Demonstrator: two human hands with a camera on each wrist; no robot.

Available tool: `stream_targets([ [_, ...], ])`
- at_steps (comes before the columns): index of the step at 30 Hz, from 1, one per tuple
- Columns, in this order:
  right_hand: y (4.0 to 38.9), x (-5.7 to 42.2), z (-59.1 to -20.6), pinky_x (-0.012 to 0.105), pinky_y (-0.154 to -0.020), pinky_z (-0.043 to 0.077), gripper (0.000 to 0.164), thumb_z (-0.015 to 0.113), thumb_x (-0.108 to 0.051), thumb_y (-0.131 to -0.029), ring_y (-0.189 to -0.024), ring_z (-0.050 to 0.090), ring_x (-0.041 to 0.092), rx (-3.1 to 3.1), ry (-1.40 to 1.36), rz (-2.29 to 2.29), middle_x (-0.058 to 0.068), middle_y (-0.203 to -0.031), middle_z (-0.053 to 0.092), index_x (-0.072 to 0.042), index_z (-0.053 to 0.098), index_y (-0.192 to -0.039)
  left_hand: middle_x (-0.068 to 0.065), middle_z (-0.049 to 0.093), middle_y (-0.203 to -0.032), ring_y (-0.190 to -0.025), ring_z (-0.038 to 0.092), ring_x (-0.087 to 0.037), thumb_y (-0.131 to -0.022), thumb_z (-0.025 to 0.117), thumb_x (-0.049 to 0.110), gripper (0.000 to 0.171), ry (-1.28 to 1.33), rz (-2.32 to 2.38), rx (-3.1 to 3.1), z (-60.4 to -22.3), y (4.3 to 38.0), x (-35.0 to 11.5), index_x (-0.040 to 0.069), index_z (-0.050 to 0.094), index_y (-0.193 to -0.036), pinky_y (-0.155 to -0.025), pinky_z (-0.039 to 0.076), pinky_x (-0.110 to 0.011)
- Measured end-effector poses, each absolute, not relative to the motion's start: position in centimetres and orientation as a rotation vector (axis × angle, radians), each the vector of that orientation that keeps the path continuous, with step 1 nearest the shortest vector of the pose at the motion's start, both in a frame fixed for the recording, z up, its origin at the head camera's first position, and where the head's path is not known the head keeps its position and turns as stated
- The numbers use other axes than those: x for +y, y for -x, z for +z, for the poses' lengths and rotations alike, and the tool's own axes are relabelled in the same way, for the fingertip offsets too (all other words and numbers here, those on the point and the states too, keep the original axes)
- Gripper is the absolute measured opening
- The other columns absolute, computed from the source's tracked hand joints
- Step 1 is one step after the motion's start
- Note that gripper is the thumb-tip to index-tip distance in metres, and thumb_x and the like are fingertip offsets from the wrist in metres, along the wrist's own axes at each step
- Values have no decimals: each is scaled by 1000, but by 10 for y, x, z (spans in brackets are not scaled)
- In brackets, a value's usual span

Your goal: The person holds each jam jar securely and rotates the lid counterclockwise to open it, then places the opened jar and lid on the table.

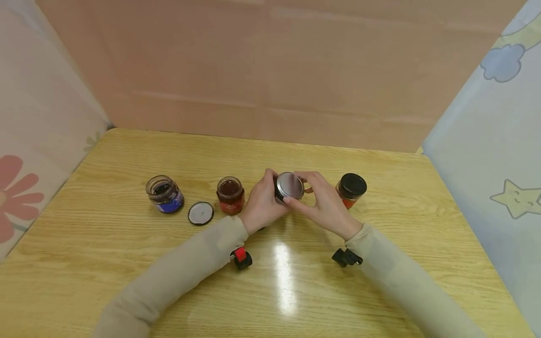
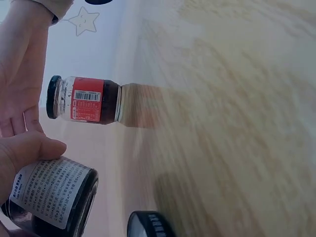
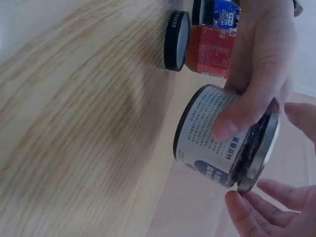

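Observation:
My left hand (image 1: 262,199) grips a dark-filled jar (image 3: 207,133) with a white label, holding it tilted above the table. Its silver lid (image 1: 290,185) is on, and my right hand (image 1: 323,202) has thumb and fingers spread around the lid's rim. Seen from the right wrist, a right fingertip touches the lid's lower edge. Left of the hands stand a lidless jar with a red label (image 1: 231,197) and a lidless jar with a blue label (image 1: 166,195). A loose lid (image 1: 200,213) lies inside-up between those two.
To the right stands a black-lidded jar with a red label (image 1: 351,188). Another black-rimmed lid (image 3: 177,42) rests on the table by the open red-labelled jar, mostly hidden by the left arm in the head view. Walls border the wooden table (image 1: 380,281) at back and sides.

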State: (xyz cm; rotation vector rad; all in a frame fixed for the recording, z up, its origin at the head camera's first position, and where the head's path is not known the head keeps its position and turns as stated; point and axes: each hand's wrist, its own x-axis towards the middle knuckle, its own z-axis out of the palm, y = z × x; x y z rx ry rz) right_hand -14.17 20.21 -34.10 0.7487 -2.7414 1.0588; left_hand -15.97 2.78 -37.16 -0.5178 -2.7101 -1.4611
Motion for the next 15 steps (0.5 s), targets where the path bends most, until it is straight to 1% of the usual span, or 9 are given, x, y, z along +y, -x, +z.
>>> stream_targets([
  [3,142,201,-340,43,-87,52,60,73,-28,-86,-115,54,23,-2744,-718,1074,11,-130,53,-4,49,-135,-14,61,-107,-95,62,-26,-71,82,21,61,549,-1415,-2701,-369,158,27,3,44,-116,-82,52,-39],
  [8,140,199,-338,42,-84,53,65,73,-36,-85,-102,59,24,-2794,-628,1066,11,-127,53,-3,49,-135,-15,61,-106,-95,61,-27,-70,83,21,61,596,-1304,-2691,-367,154,26,1,46,-115,-82,52,-40],
  [12,141,198,-339,40,-81,53,65,72,-40,-84,-95,59,23,-2823,-584,1026,12,-124,53,-4,51,-134,-15,61,-104,-94,60,-27,-68,84,20,62,620,-1233,-2696,-365,152,26,1,47,-114,-82,52,-40],
  [15,141,197,-340,38,-76,53,64,73,-41,-83,-90,59,22,-2832,-557,994,12,-117,54,-3,54,-131,-15,60,-105,-95,59,-27,-68,83,20,63,623,-1208,-2711,-365,151,26,0,48,-116,-82,51,-40],
])
